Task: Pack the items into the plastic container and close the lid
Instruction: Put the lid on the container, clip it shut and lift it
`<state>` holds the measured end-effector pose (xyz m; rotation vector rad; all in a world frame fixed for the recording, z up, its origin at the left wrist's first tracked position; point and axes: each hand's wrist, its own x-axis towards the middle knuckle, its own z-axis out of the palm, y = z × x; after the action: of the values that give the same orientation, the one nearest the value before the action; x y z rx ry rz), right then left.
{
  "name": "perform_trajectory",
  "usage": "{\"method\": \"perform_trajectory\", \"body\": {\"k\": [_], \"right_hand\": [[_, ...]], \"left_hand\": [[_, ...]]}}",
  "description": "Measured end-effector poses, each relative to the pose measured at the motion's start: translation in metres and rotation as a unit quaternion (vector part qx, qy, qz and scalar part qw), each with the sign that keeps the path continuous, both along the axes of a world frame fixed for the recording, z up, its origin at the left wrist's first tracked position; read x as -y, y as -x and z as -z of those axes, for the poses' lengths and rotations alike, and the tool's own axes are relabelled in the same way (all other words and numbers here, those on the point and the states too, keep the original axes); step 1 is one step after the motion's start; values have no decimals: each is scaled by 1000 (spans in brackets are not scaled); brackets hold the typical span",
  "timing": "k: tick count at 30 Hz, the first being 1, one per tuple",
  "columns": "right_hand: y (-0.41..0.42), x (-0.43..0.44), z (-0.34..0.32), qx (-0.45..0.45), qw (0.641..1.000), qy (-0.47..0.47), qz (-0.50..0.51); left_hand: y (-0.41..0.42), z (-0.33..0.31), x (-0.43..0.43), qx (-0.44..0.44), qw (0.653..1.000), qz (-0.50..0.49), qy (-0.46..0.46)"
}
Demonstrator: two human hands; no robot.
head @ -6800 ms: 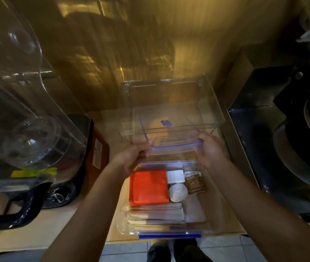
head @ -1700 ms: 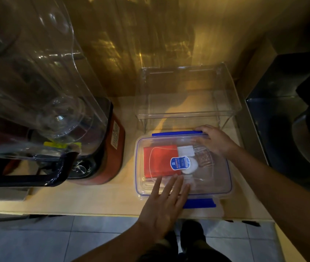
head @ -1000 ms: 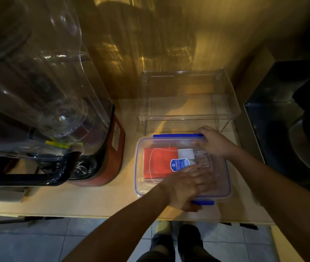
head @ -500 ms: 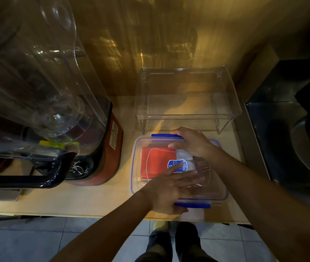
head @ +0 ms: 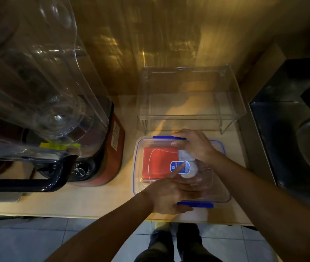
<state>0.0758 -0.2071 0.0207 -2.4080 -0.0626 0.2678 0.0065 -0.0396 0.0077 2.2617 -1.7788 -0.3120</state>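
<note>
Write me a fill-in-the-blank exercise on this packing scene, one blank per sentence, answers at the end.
1. Both hands, the left hand and the right hand, press on the container's ____.
2. The clips on the container are coloured ____.
3. The large flat packet inside is ____.
4. Left of the container stands a ____ with a clear jug.

Answers: lid; blue; red; blender

The clear container [head: 138, 178] sits flat on the counter, its blue-clipped lid [head: 214, 188] on top, an orange packet [head: 160, 163] inside.
</note>
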Motion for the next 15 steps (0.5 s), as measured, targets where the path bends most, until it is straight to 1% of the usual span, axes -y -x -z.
{"method": "perform_trajectory", "body": {"k": [3,5,6,8,10,12,13,14,15], "right_hand": [[0,1,0,1,1000,27,-13],[3,3,2,15,997,75,-33],[6,5,4,23,994,101,-39],[13,13,7,25,991,132,-22],[27,27,11,16,988,150,20],[47,45,14,5,986,145,77],[60,53,13,-6,987,124,104],[73,60,11,-17,989,78,124],[85,64,10,-24,990,5,139]], "left_hand": [[0,0,-1,20,1000,5,11],[-1,-2,-1,0,999,-21,40],[-1,-2,-2,-18,997,-60,54],[-3,-1,-7,-4,979,-198,46],[-5,1,-18,1,935,-355,-22],[-9,8,-34,10,888,-453,-73],[-11,9,-42,12,870,-488,-78],[-11,9,-49,-2,850,-522,-73],[-11,8,-54,-50,823,-563,-56]]}}
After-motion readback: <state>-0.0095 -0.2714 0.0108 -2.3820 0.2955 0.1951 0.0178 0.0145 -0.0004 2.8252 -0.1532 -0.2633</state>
